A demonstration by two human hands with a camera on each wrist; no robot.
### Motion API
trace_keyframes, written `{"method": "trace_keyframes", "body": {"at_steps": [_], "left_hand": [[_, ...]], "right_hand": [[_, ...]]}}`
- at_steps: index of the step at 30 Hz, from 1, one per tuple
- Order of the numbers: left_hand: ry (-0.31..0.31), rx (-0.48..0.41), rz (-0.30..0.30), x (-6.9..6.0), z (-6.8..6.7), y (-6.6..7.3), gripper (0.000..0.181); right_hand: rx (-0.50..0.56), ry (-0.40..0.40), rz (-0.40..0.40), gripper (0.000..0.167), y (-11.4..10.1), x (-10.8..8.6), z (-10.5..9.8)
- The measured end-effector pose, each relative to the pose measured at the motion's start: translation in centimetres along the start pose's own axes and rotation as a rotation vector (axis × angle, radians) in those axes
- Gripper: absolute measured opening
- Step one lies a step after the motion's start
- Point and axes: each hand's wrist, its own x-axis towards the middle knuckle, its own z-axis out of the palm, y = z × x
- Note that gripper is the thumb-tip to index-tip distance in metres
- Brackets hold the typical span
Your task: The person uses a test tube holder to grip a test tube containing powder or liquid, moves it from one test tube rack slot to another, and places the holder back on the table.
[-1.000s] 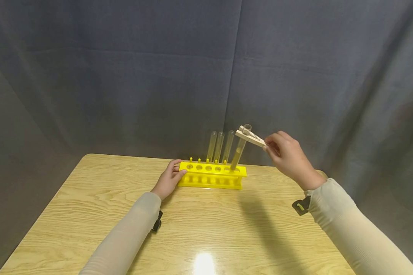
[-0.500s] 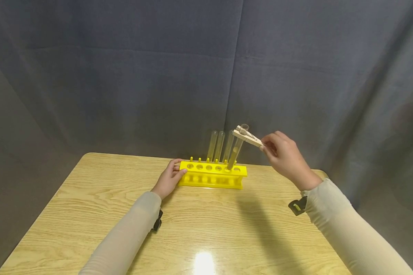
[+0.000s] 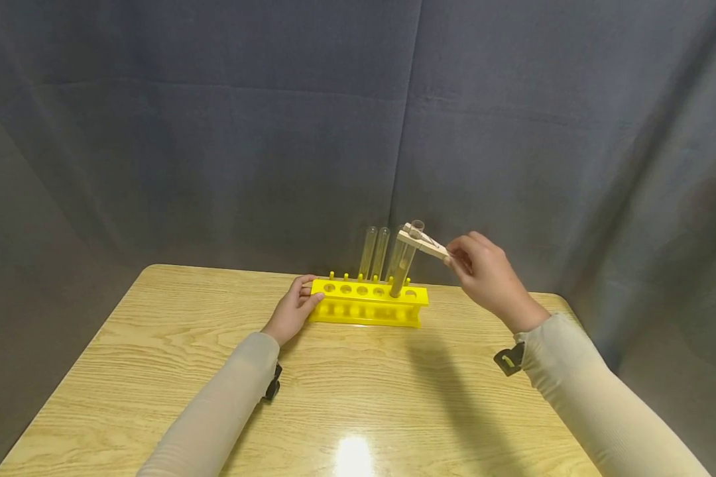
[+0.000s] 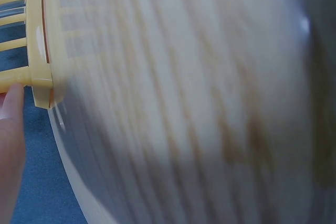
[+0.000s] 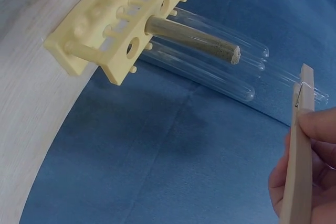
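Test tube (image 3: 405, 262) tilts left of the right fingers (image 3: 465, 244), which pinch its wooden clamp (image 3: 428, 248).

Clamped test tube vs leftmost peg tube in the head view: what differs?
The clamped test tube is mouth up; the leftmost peg tube is closed end up. The clamped test tube shows grey-brown contents; the leftmost peg tube looks clear. Both are slender, with see-through walls.

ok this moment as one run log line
left hand: grips rack | right hand: holds clamp | tube: clamped, mouth up, bottom at rack
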Motion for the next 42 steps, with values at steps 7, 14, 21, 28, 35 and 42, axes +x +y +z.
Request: {"method": "trace_keyframes", "body": {"at_steps": [7,14,21,28,35,42], "left_hand": [[-0.002,0.000,0.010,-0.1,0.0,0.1,0.057],[-0.007,-0.002,0.003,0.0,0.1,0.0,0.055],[-0.003,0.008,-0.005,-0.1,0.1,0.2,0.054],[-0.005,0.003,0.004,-0.2,0.1,0.3,0.058],[-0.002,0.002,0.004,-0.3,0.1,0.6,0.055],[-0.001,0.006,-0.001,-0.3,0.2,0.5,0.057]], "right_hand": [[0.004,-0.002,0.000,0.007,0.0,-0.2,0.3],[0.006,-0.020,0.011,0.006,0.0,-0.4,0.6],[0.015,-0.033,0.019,0.007,0.1,-0.5,1.1],[0.018,-0.045,0.014,0.006,0.3,-0.7,1.4],[0.022,-0.053,0.016,0.006,0.5,-1.0,1.7],[0.024,-0.061,0.023,0.006,0.7,-1.3,2.4]]}}
